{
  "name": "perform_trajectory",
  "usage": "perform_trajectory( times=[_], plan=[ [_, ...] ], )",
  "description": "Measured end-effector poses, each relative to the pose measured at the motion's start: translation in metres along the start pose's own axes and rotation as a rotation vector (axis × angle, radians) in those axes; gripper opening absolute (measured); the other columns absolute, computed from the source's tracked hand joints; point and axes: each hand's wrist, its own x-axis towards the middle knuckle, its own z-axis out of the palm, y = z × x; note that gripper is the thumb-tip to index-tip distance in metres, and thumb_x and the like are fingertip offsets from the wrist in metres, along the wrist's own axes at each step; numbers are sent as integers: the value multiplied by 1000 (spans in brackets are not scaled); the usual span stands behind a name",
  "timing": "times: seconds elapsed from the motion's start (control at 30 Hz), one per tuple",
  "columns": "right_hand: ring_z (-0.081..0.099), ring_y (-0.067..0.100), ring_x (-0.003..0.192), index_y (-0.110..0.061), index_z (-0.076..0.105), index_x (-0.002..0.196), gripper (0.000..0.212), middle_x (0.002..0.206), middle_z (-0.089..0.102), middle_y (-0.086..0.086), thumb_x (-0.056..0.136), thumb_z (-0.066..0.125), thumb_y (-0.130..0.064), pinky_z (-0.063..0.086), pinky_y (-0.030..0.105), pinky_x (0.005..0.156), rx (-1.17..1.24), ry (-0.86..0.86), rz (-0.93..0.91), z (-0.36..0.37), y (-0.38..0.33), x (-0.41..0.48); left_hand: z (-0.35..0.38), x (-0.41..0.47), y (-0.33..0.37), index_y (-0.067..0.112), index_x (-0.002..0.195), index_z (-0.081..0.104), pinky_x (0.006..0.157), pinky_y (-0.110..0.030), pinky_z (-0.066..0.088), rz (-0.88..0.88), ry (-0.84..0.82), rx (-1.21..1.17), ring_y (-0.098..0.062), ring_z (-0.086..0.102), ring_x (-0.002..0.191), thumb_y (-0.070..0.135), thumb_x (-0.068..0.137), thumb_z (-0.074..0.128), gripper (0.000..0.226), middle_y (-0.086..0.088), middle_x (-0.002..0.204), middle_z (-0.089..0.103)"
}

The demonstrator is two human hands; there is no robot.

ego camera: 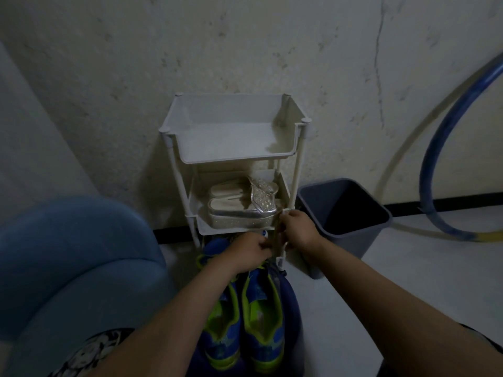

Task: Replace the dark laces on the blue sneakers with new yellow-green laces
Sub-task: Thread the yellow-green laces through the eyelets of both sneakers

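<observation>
The blue sneakers lie side by side between your forearms, just below the rack. Your left hand and right hand each pinch a thin lace. Likely light and limp; grip near its tip.

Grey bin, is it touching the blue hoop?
Apart. The head view shows bare floor and wall between the grey bin and the blue hoop.

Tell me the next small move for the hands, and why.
Probably bring the lace down to the blue sneakers. The left hand and right hand pinch it stretched between them, up by the rack, off the shoes. Its colour is unclear.
</observation>
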Motion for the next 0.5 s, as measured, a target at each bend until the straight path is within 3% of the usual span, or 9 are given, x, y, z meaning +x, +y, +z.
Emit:
perform_trajectory(
  times=[0.1,0.2,0.3,0.4,0.5],
  plan=[
    [55,18,53,5,56,105,31,77,56,10,105,38,-20,45,31,50,89,-21,-34,-2,-2,-2,-2,2,0,11,79,69,64,-29,46,-8,27,-9,-19,61,70,26,91,59,21,-6,74,67],
    [55,17,52,-1,57,104,28,77,58,9,106,39,-23,44,31,50,133,-66,-16,-3,-2,-1,-7,2,3,15,69,65,59,-25,42,-24,52,-60,-15,56,62,22,92,57,25,-2,67,62],
    [57,18,52,-6,60,101,28,76,61,6,103,39,-23,43,29,52,138,-130,53,-3,-1,0,-14,1,10,10,76,68,52,-19,42,-27,133,-183,-7,55,53,21,95,54,26,0,62,61],
    [62,22,63,-8,64,95,24,82,66,8,100,42,-17,47,29,53,-25,-228,68,-4,5,4,-24,0,18,11,75,69,62,-24,45,13,240,-357,-11,58,62,26,95,58,27,0,66,65],
    [69,30,77,-5,67,103,16,100,70,21,95,55,-12,57,36,56,-289,-388,81,-2,12,10,-31,-3,20,10,77,68,57,-19,46,26,320,-524,-10,57,61,21,96,59,24,-1,68,64]
  ],
)
